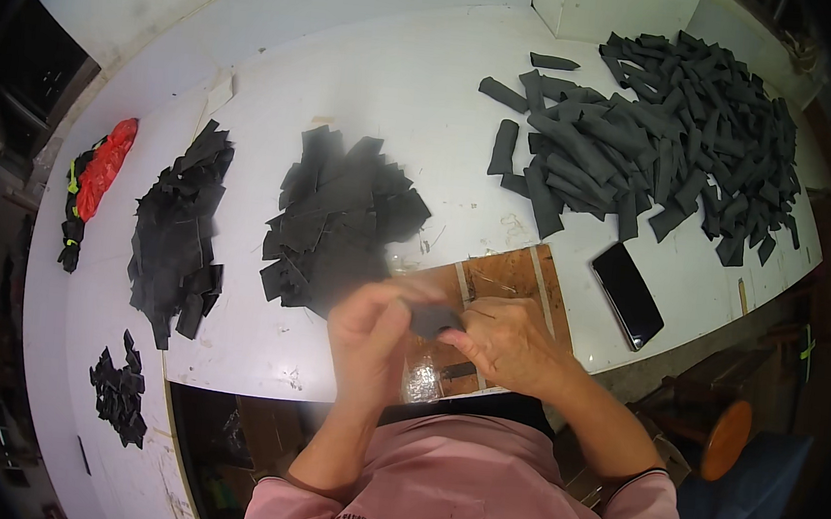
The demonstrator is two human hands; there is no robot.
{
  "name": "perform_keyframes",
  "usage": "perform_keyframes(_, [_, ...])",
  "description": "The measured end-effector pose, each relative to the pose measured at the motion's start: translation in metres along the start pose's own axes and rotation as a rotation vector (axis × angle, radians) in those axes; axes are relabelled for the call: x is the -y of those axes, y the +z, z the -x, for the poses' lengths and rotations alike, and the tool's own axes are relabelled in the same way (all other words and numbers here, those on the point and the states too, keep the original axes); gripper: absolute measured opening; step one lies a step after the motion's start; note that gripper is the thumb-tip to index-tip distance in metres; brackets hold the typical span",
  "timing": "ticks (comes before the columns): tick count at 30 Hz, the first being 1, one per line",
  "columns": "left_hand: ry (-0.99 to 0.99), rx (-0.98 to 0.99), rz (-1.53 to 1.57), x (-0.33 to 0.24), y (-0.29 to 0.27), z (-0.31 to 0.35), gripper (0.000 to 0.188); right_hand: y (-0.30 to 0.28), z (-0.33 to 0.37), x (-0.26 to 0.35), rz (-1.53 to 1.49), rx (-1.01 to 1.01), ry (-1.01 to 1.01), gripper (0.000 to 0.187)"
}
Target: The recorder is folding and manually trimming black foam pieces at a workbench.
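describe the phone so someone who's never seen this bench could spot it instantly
Start at the white table and find the big heap of dark grey strips at its far right. Just below that heap, near the table's front edge and right of the brown wooden board, lies the phone. It is the only flat, glossy black rectangle; everything around it is matte fabric.

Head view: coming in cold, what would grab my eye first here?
Probably the big heap of grey folded strips at the far right of the white table. Next, the two hands at the near edge, left hand and right hand, pinching one small dark piece between them, blurred. Just beyond them lies a pile of flat black pieces.
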State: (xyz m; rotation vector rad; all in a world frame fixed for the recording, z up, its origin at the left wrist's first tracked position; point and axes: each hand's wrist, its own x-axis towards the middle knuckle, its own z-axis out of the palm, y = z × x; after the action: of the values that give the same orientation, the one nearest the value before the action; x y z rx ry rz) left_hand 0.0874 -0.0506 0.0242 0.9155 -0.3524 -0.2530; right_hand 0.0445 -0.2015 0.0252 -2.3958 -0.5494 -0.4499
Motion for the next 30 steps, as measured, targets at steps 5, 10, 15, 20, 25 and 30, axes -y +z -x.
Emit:
perform_keyframes(5, [0.195, -0.233, -1.045, 0.060, -0.060, -0.051, 0.022, -0.048, -0.039, -0.021, -0.996, -0.246, 0.519, 0.038])
perform_keyframes(10, [0.194, -0.100, -1.885, 0.097, -0.080, -0.095, 0.017, -0.028, -0.010, -0.054, -0.790, -0.372, 0.692, 0.051])
perform_keyframes(15, [0.112, -0.053, -1.774, 0.086, -0.093, -0.101, 0.014, 0.006, 0.039, -0.018, -0.938, -0.144, 0.799, 0.036])
perform_keyframes(20, [0.144, -0.076, -1.346, 0.030, -0.096, -0.066, 0.013, 0.018, 0.034, 0.017, -0.788, 0.019, 0.681, 0.026])
perform_keyframes(25, [0.031, -0.325, -0.985, 0.004, -0.104, -0.028, 0.014, 0.045, 0.020, 0.034, -0.590, 0.154, 0.499, 0.020])
perform_keyframes(30, [-0.064, -0.326, -1.393, -0.010, -0.120, -0.015, 0.010, 0.080, 0.005, 0.034, -0.465, 0.038, 0.442, 0.013])
